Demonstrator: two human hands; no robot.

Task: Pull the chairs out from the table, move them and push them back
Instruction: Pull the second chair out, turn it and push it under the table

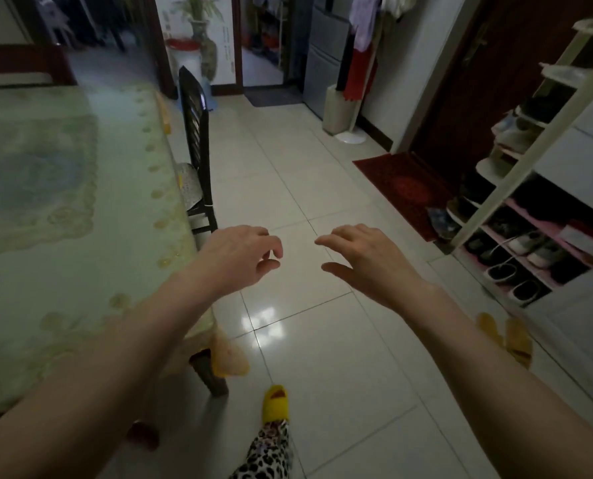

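A dark wooden chair point(195, 133) with a slatted back stands tucked against the right side of the table point(63, 209), its patterned seat cushion partly under the tabletop. The table carries a pale green floral cloth. My left hand point(239, 254) hovers in the air just past the table's near corner, fingers loosely curled and holding nothing. My right hand point(367, 257) floats beside it over the floor, fingers spread and empty. Both hands are well short of the chair and touch nothing.
A white shoe rack point(516, 216) full of shoes lines the right wall, with a red doormat point(405, 188) before a dark door. Yellow slippers point(509, 340) lie near the rack. My foot in a yellow slipper point(276, 402) is on the tiled floor. A fridge point(326, 63) stands far back.
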